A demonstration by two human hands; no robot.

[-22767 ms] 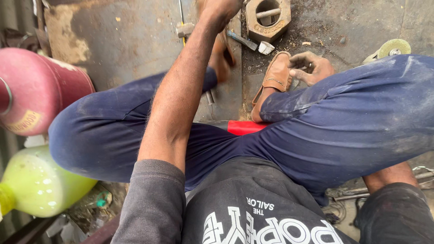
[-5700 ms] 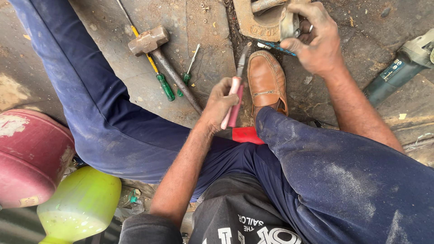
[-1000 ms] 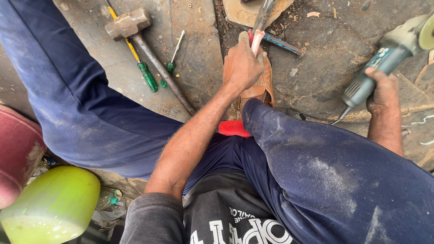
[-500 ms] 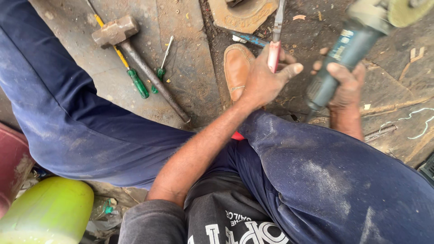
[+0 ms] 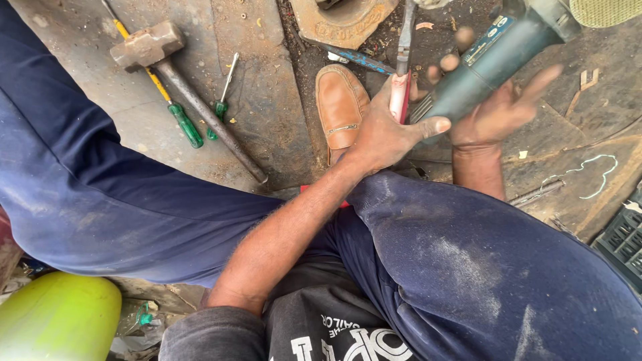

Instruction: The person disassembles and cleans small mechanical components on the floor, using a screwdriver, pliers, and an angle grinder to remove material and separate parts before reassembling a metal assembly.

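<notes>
My left hand [image 5: 384, 134] reaches forward between my knees and grips a red-handled metal tool [image 5: 402, 80] that points away from me, its thumb stretched toward the grinder. Just right of it lies a teal-bodied angle grinder [image 5: 495, 60], tilted up to the right. My right hand [image 5: 498, 110] cups the grinder's body from below with blurred, spread fingers wrapping round it. The two hands are almost touching above my brown shoe [image 5: 341, 107].
A sledgehammer [image 5: 150, 47] and two green-handled screwdrivers [image 5: 187, 124] lie on the metal sheet at upper left. A thick metal block [image 5: 341, 23] sits beyond the shoe. A green container [image 5: 57, 321] is at lower left, a black crate [image 5: 622, 241] at right.
My right hand has carried the grinder from the far right in toward my left hand. My left hand, still holding the red-handled tool, has shifted right to meet it.
</notes>
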